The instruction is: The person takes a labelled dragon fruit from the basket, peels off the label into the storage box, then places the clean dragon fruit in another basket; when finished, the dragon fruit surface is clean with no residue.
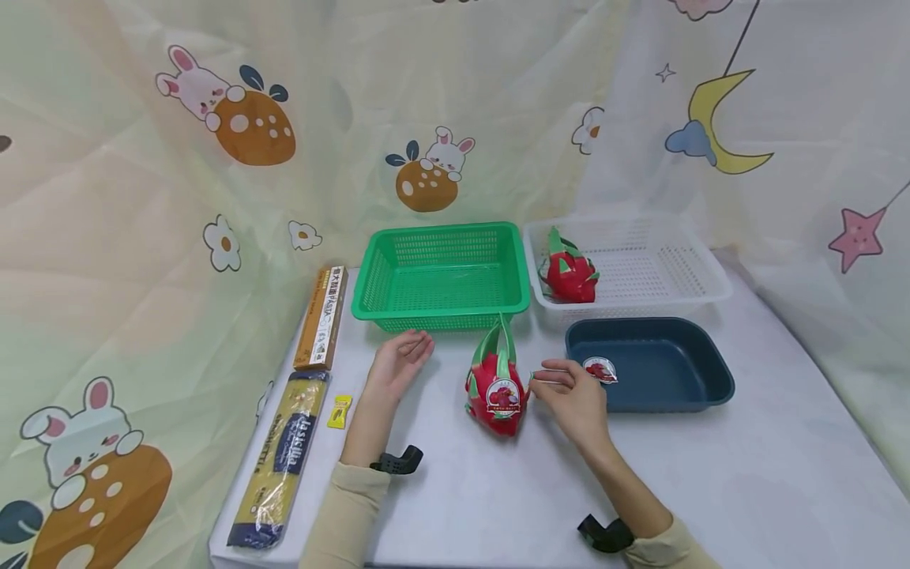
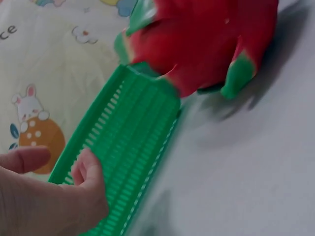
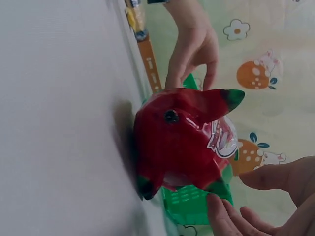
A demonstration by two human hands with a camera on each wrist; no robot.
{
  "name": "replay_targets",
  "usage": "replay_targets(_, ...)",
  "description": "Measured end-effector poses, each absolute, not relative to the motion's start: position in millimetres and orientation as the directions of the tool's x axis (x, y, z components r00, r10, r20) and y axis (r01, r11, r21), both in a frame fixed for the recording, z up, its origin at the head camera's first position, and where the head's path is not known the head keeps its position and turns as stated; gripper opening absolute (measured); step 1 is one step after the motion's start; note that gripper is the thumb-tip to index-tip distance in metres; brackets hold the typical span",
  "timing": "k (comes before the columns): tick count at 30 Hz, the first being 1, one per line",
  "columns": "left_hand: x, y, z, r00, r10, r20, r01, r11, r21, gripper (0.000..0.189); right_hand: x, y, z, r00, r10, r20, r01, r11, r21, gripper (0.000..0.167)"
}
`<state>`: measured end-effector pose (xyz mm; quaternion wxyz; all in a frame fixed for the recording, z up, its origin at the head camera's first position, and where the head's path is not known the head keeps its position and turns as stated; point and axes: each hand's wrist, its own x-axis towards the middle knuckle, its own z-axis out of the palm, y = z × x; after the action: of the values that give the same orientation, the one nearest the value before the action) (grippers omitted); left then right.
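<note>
Hands (image 1: 401, 363) (image 1: 574, 401) apart, dragon fruit (image 1: 498, 391) between

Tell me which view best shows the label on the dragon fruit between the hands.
The head view: the label on the dragon fruit faces that camera, whole. The right wrist view shows it slanted and foreshortened; the left wrist view shows the fruit without it.

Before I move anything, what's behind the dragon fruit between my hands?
In the head view, the green basket stands behind the dragon fruit, whose leaf tip overlaps the basket's front wall near its right corner. The tablecloth directly behind the fruit's body is covered.
</note>
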<state>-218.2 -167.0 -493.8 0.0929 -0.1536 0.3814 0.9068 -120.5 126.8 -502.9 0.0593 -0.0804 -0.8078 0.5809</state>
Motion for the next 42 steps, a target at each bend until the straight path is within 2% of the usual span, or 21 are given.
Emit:
replay_targets(5, -213.7, -146.7, -493.5, -0.951, 0.135, -0.278, -0.300, -0.619, 0.725, 0.056, -124.3, 126.6, -496.1, -0.958, 0.232, 0.169, -0.078, 0.353, -0.932, 0.040)
replay_targets(8, -212.2, -136.4, -493.4, -0.956, 0.184, -0.228, -0.293, -0.561, 0.774, 0.052, -126.8, 127.9, -493.2, -0.958, 0.217, 0.189, -0.110, 0.328, -0.938, 0.036)
replay_targets(11, -211.8, -129.3, -495.2, -0.954, 0.228, -0.195, -0.288, -0.520, 0.804, 0.050, -128.9, 130.5, -490.7, -0.977, 0.161, 0.139, -0.088, 0.285, -0.954, 0.037)
replay_targets(18, -211.4, -122.5, -502.1, -0.937, 0.324, -0.135, -0.284, -0.473, 0.834, 0.054, -135.3, 136.6, -487.1, -0.998, -0.017, -0.060, 0.059, 0.034, -0.998, 0.044)
replay_targets(23, -213.2, -119.6, -505.2, -0.922, 0.372, -0.108, -0.260, -0.387, 0.885, 0.051, -137.2, 139.8, -485.2, -0.993, -0.080, -0.092, 0.088, 0.043, -0.995, 0.043)
replay_targets(30, -211.3, -121.0, -504.7, -0.917, 0.370, -0.151, -0.249, -0.234, 0.940, 0.050, -140.3, 141.3, -485.0, -0.973, -0.193, -0.125, 0.113, 0.074, -0.991, 0.047)
replay_targets(42, -209.9, -117.5, -506.4, -0.928, 0.327, -0.179, -0.270, -0.259, 0.927, 0.050, -144.5, 141.3, -486.5, -0.960, -0.256, -0.115, 0.085, 0.128, -0.988, 0.040)
